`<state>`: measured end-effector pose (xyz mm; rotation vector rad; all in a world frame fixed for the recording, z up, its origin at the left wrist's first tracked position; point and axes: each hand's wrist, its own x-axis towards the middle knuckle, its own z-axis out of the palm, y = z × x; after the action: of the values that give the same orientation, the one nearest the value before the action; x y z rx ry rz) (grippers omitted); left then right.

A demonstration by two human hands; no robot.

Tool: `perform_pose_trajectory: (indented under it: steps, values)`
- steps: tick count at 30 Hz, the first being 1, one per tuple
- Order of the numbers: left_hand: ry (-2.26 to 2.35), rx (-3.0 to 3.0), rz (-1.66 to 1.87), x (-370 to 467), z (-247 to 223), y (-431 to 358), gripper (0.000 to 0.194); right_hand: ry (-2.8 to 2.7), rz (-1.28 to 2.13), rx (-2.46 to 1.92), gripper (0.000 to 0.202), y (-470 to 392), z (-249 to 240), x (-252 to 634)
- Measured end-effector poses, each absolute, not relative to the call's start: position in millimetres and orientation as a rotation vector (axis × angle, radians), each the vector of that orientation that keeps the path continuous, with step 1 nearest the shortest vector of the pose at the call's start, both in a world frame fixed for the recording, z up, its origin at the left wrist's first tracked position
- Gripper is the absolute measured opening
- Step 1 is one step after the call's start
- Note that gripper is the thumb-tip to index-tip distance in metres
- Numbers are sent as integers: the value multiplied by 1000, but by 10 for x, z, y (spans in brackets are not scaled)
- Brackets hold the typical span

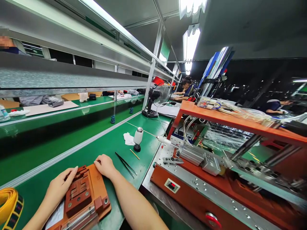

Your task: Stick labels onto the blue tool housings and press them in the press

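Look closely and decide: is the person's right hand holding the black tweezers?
No, the black tweezers lie on the green table, apart from the right hand, which rests at the edge of the orange-brown fixture.

The left hand's grip [59,185] rests along the left side of a reddish-brown fixture [82,195] on the green worktop [100,143]; the right hand's grip [105,165] touches its far right corner. Black tweezers [122,161] lie nearby.

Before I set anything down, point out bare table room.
Bare green table shows between the metal rail, right hand and tweezers; also between the yellow strap and left hand. A narrower strip separates stick from machine. Crowded: bottle beside tissue, and the brown block between both hands.
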<state>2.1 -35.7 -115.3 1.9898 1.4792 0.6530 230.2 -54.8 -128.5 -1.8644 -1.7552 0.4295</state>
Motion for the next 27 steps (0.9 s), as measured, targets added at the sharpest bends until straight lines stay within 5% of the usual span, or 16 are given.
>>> perform_pose_trajectory:
  steps: [27]
  values:
    - [1501,2013,602,4,-1163,-337,59,-1794,448,-1868,21,-568,-1264,2308]
